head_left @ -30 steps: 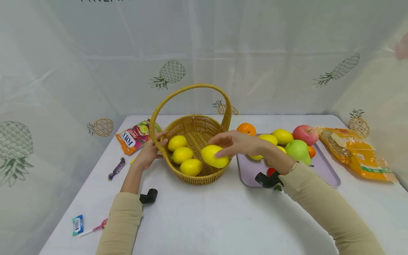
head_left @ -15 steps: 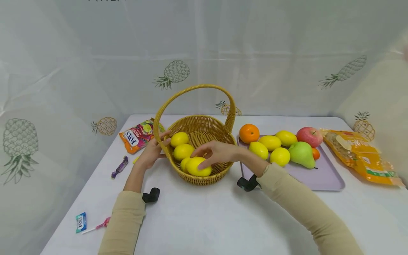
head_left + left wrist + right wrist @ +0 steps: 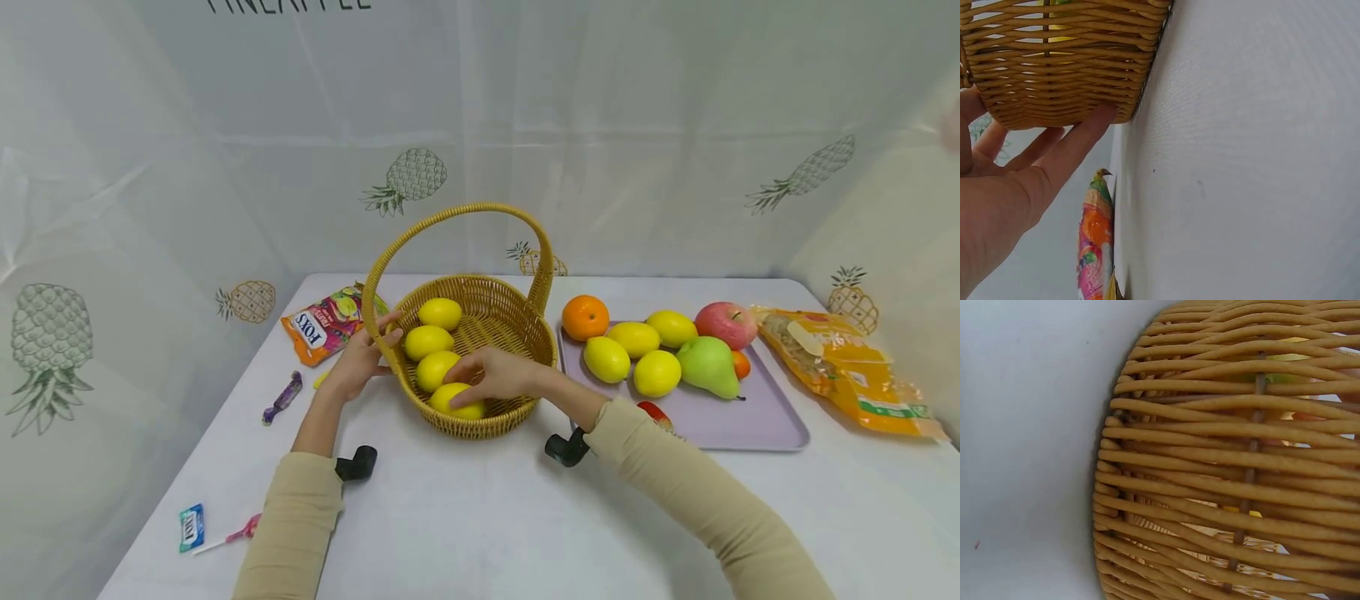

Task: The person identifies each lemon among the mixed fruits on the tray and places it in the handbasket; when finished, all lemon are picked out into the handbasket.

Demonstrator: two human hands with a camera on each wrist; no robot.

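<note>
A yellow wicker basket [image 3: 491, 427] with a tall hoop handle stands on the white table. Several yellow lemons [image 3: 427, 342] lie in a row along its left inside. My right hand [image 3: 498, 375] reaches into the basket from the right and holds the frontmost lemon [image 3: 450, 402], thumb in front and fingers behind it. On the left, my left hand [image 3: 360, 360] touches the basket by the foot of its handle; in the left wrist view its fairly straight fingers [image 3: 1079, 147] rest against the woven side. Only the basket wall [image 3: 1229, 431] fills the right wrist view, where the right hand cannot be made out.
On the right, a lilac tray [image 3: 750, 429] bears an orange [image 3: 586, 317], more lemons [image 3: 633, 340], a green pear [image 3: 708, 367], an apple [image 3: 726, 325] and a strawberry [image 3: 654, 412]. An orange food bag [image 3: 851, 371], a Fox's sweets bag [image 3: 322, 325], wrapped candies [image 3: 282, 398] and a lollipop [image 3: 243, 528] lie about.
My right hand has moved left and down with a lemon, from above the basket to its front inside. The lemons there have shifted back into a row. My left hand stays at the basket.
</note>
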